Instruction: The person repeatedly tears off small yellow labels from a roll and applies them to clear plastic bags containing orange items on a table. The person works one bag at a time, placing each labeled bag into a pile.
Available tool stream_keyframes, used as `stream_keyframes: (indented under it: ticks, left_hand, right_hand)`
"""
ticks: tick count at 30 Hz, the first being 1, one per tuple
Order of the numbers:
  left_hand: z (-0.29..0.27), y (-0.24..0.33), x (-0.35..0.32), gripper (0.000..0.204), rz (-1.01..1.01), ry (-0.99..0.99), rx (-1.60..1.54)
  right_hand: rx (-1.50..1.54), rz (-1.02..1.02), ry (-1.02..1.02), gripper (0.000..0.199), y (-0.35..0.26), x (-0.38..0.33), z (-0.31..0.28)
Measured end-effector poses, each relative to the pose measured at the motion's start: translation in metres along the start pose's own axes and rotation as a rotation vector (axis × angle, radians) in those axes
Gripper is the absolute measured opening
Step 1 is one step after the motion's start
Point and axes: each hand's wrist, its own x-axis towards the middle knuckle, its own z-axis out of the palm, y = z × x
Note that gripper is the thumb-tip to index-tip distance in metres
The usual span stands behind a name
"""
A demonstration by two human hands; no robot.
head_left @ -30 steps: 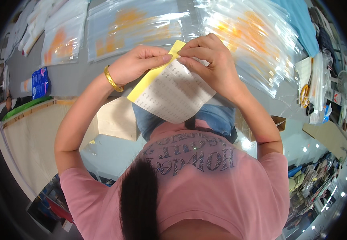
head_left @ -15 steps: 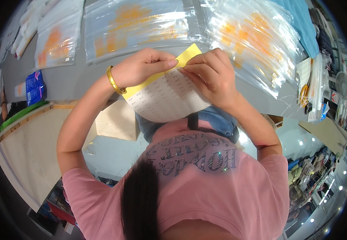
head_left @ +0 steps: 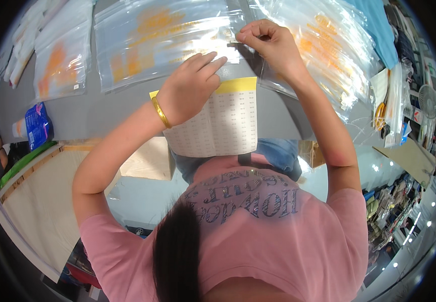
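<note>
A sheet of small white printed labels with yellow backing along its top (head_left: 228, 121) lies at the table's near edge, its lower part hanging over. My left hand (head_left: 190, 88), a gold bangle at its wrist, rests over the sheet's upper left with fingers stretched out toward a clear plastic bag with orange print (head_left: 162, 45). Above that bag's right end, my right hand (head_left: 274, 48) is closed in a pinch. Whatever is between its fingertips is too small to make out.
To the right spreads a pile of clear bags (head_left: 323, 38); another bag (head_left: 61, 65) lies left. A blue packet (head_left: 38, 123) stands at the left edge. Scissors with yellow handles (head_left: 380, 117) and blue cloth (head_left: 379, 32) are at the right. A wooden box (head_left: 150, 158) sits below the table.
The label sheet has gone from being held up in both hands to lying on the table edge. My right hand has moved up and away from it; my left hand has loosened its grip.
</note>
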Motion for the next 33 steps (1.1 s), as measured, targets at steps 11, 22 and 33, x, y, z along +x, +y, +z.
stream_keyframes:
  ticks: [11, 22, 33]
  left_hand:
    - [0.009, 0.004, -0.007, 0.008, -0.012, 0.050, 0.007]
    - [0.006, 0.002, -0.017, 0.013, -0.020, 0.065, 0.030]
    - [0.011, -0.001, -0.007, 0.012, -0.068, 0.110, 0.071]
  right_hand:
    - [0.146, 0.058, 0.042, 0.020, -0.002, 0.001, -0.003]
    - [-0.020, -0.119, -0.044, 0.017, 0.000, 0.004, 0.015]
    - [-0.590, -0.386, 0.163, 0.023, 0.006, 0.004, 0.034]
